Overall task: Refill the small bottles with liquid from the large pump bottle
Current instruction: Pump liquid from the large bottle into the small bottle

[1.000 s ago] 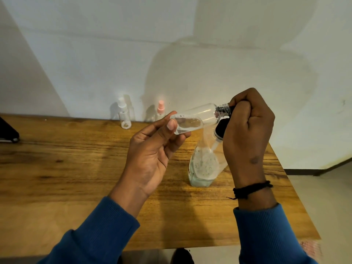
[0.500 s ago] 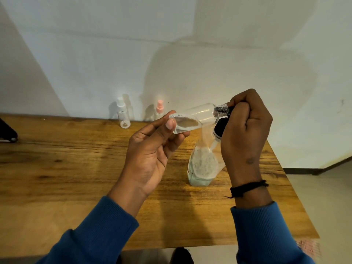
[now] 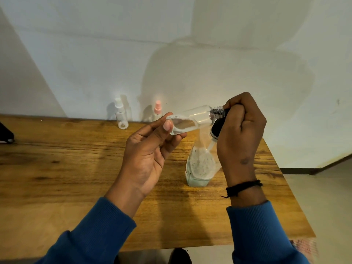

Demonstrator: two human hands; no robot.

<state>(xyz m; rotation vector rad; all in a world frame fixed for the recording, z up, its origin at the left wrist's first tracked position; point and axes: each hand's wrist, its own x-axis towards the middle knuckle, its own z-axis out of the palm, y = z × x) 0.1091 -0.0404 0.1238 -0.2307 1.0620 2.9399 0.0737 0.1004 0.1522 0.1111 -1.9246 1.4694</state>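
My left hand (image 3: 148, 155) holds a small clear bottle (image 3: 198, 118) by its base, lying almost level with its open threaded neck pointing right. My right hand (image 3: 240, 134) is closed around the black pump head (image 3: 217, 127) of the large pump bottle (image 3: 200, 166). The small bottle's neck sits right at the pump head, and my fingers hide the spout. The large bottle leans on the wooden table (image 3: 57, 168), with a little pale teal liquid and foam at its bottom.
Two more small bottles stand at the table's back edge by the wall, one white-capped (image 3: 121, 117) and one pink-capped (image 3: 157, 109). A dark object (image 3: 5, 134) lies at the table's far left. The table's right edge drops to the floor.
Both hands and the small bottle have drifted slightly left. The grips and the bottle's tilt are unchanged.
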